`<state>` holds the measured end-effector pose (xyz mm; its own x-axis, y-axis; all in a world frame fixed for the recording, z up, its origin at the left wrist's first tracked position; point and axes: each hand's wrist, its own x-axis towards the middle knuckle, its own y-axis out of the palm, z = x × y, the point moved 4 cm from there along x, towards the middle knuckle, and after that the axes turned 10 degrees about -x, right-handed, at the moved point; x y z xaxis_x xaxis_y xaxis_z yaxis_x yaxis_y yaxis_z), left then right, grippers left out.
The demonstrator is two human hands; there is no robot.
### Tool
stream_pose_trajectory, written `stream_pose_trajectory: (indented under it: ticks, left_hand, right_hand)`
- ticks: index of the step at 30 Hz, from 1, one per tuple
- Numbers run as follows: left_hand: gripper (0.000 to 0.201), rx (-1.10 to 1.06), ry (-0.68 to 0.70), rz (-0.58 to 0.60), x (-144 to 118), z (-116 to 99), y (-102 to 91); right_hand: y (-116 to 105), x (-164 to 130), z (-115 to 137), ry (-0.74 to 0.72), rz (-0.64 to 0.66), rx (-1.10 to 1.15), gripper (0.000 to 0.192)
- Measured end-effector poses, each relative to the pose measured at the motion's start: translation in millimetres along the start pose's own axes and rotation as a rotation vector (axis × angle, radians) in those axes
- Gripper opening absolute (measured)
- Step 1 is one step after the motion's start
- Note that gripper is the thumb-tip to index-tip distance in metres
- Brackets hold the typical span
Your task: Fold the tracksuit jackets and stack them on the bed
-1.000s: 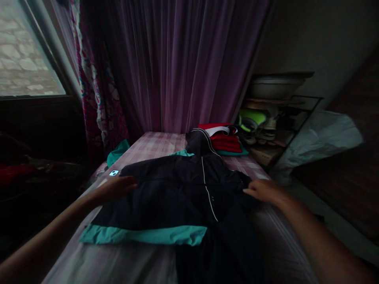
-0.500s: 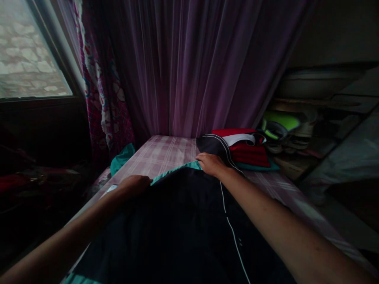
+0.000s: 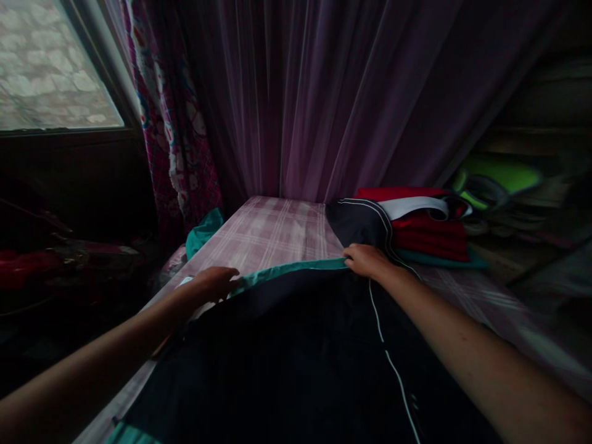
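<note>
A dark navy jacket [image 3: 296, 345] with teal trim and a thin white stripe lies spread on the pink plaid bed [image 3: 272, 228]. Its teal-edged band runs across the far side of the jacket. My left hand [image 3: 215, 282] grips the left end of that teal edge. My right hand [image 3: 365, 259] pinches the right end, beside the jacket's dark hood [image 3: 363, 222]. Both arms reach forward over the dark cloth.
Folded red, white and teal clothes [image 3: 425, 225] sit at the bed's far right. A teal cloth [image 3: 203, 228] hangs off the left edge. Purple curtains [image 3: 333, 92] hang behind, a window [image 3: 50, 68] at left, cluttered shelves [image 3: 509, 185] at right.
Both hands left the jacket's sides and reached forward to its far teal edge. In the last half second they spread that edge straighter and wider; the view tilted closer.
</note>
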<state>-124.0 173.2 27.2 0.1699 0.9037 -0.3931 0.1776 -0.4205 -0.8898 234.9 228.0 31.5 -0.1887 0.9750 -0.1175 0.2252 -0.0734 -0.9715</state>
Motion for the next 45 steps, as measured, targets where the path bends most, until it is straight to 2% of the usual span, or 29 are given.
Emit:
stream_pose_trajectory:
  ticks: [4,6,9,11,13,15,16,17,19,22,23,27,30,33,36,38,41,45]
  left_hand:
    - [0.034,0.220,0.002,-0.028,-12,-7,-6.7]
    - [0.029,0.264,-0.041,-0.068,-20,-12,-23.3]
    - [0.028,0.277,-0.164,-0.231,-25,-14,-76.0]
    - [0.034,0.288,-0.217,-0.337,-20,-13,-117.9]
    - [0.031,0.262,-0.293,-0.487,-12,-9,-153.7]
    - [0.029,0.233,-0.347,-0.552,0,-3,-169.0]
    - [0.031,0.214,-0.349,-0.566,6,0,-168.2]
    - [0.035,0.198,-0.339,-0.565,13,3,-162.0]
    - [0.044,0.153,-0.311,-0.533,24,10,-136.3]
    - [0.064,0.077,-0.234,-0.448,30,18,-76.9]
    - [0.068,0.055,-0.146,-0.447,28,16,-55.4]
    - [0.057,0.004,0.236,-0.414,1,0,31.6]
    - [0.055,0.015,0.340,-0.404,-27,-9,78.8]
    - [0.056,0.037,0.314,-0.446,-45,-8,95.0]
    - [0.053,0.010,0.305,-0.487,-54,-6,91.1]
    - [0.052,-0.025,0.350,-0.504,-64,-10,87.6]
    - [0.053,-0.091,0.487,-0.481,-88,-24,89.9]
    - [0.058,-0.154,0.623,-0.391,-125,-39,103.1]
  right_hand:
    - [-5,-10,-5,0.025,-0.058,0.075,0.026]
    - [-14,-10,-8,0.072,-0.080,0.216,0.027]
    - [-40,3,-8,0.139,-0.231,0.379,0.028]
    - [-60,18,-2,0.159,-0.400,0.381,0.027]
    - [-72,37,10,0.150,-0.510,0.365,0.029]
    - [-72,55,25,0.109,-0.531,0.378,0.036]
    - [-67,61,32,0.081,-0.514,0.394,0.043]
    - [-60,65,39,0.050,-0.486,0.408,0.051]
    - [-43,64,49,-0.010,-0.414,0.416,0.061]
    - [-17,36,50,-0.090,-0.350,0.364,0.058]
    - [-11,22,46,-0.111,-0.348,0.337,0.056]
    - [14,-43,5,-0.116,-0.305,0.210,0.048]
    - [31,-96,-45,0.035,-0.276,0.199,0.040]
    - [46,-155,-87,0.229,-0.335,0.291,0.034]
    - [65,-212,-101,0.338,-0.358,0.386,0.031]
    - [78,-242,-96,0.360,-0.355,0.445,0.031]
    - [93,-277,-78,0.362,-0.335,0.567,0.035]
    - [98,-316,-49,0.232,-0.191,0.784,0.031]
